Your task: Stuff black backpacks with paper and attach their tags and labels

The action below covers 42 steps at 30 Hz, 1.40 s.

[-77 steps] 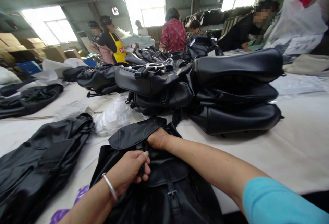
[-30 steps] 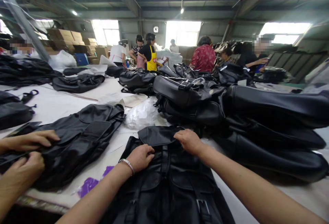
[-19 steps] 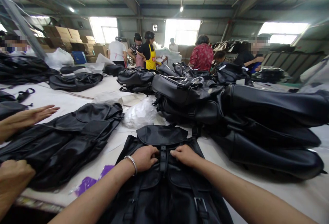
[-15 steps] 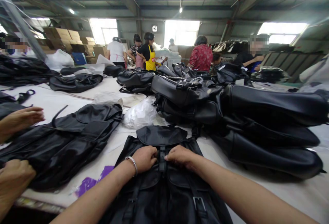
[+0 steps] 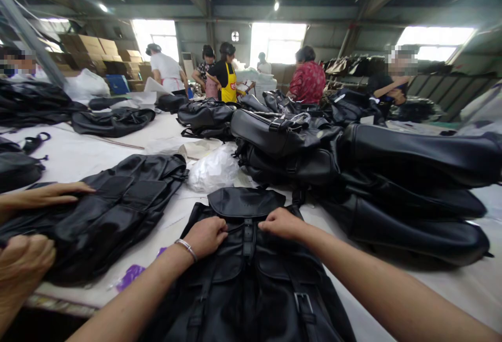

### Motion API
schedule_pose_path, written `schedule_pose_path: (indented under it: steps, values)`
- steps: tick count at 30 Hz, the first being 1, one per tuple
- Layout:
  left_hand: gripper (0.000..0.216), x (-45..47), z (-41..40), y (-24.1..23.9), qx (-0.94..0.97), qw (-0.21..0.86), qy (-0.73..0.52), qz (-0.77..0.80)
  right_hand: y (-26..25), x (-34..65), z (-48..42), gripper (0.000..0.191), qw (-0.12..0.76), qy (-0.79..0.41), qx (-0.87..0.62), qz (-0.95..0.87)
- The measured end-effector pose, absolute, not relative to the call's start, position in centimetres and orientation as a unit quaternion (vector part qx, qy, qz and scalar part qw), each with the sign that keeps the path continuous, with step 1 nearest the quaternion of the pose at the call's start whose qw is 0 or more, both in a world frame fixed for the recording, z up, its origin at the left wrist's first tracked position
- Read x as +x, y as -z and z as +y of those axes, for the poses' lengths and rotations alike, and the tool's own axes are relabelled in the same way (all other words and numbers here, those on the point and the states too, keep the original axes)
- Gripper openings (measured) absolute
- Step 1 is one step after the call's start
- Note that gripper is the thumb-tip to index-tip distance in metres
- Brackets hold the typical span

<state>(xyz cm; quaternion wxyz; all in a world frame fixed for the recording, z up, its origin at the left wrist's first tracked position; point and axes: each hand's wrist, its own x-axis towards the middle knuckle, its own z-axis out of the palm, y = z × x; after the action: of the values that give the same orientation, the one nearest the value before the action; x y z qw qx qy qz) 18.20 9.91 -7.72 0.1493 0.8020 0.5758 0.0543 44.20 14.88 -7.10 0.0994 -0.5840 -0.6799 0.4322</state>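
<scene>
The white cloth-covered surface (image 5: 463, 284) shows bare room at lower right, and only a narrow strip on the left before its near edge. A stack of bulging black leather backpacks (image 5: 411, 185) occupies the right, all closed with contents hidden. A flat black leather backpack (image 5: 251, 289) lies nearest the person, with its flap (image 5: 245, 202) folded over the mouth. Just beside it, apart, lies a second flat black backpack (image 5: 117, 206) under a co-worker's hands (image 5: 50, 194). A crumpled white plastic bag (image 5: 214, 169) sits behind. The left hand (image 5: 206, 235) is curled closed and the right hand (image 5: 280, 223) rests with fingers bent. Both press the near backpack on either side of its centre strap (image 5: 248, 235). Whether either pinches anything cannot be told.
</scene>
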Motion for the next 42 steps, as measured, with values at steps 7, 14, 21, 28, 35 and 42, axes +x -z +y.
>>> schedule_pose_path:
  steps: [7, 14, 21, 28, 35, 42]
  values:
    - [0.012, 18.3, 9.5, 8.0, 0.810, 0.163, -0.061, 0.561, 7.1, 42.2, 13.3, 0.021, 0.061, -0.542, -0.545, -0.637]
    - [0.016, 17.6, 9.5, 7.8, 0.816, 0.181, -0.058, 0.546, 6.9, 44.8, 14.8, 0.013, 0.074, -0.410, -0.556, -0.719]
    - [0.025, 14.8, 8.1, 5.4, 0.814, 0.221, 0.000, 0.537, 7.8, 46.0, 13.3, 0.017, -0.009, -0.249, -0.492, -0.834]
    - [0.038, 15.7, 11.8, 3.7, 0.789, 0.016, -0.202, 0.581, 3.7, 44.9, 15.6, 0.031, 0.083, -0.089, -0.504, -0.855]
    - [0.054, 17.3, 11.9, 7.8, 0.854, 0.102, -0.040, 0.508, 8.3, 44.5, 14.8, 0.063, 0.019, -0.080, -0.386, -0.919]
    - [0.039, 18.4, 14.7, 4.4, 0.854, 0.105, -0.047, 0.508, 5.1, 42.3, 18.4, 0.046, 0.060, -0.074, -0.403, -0.910]
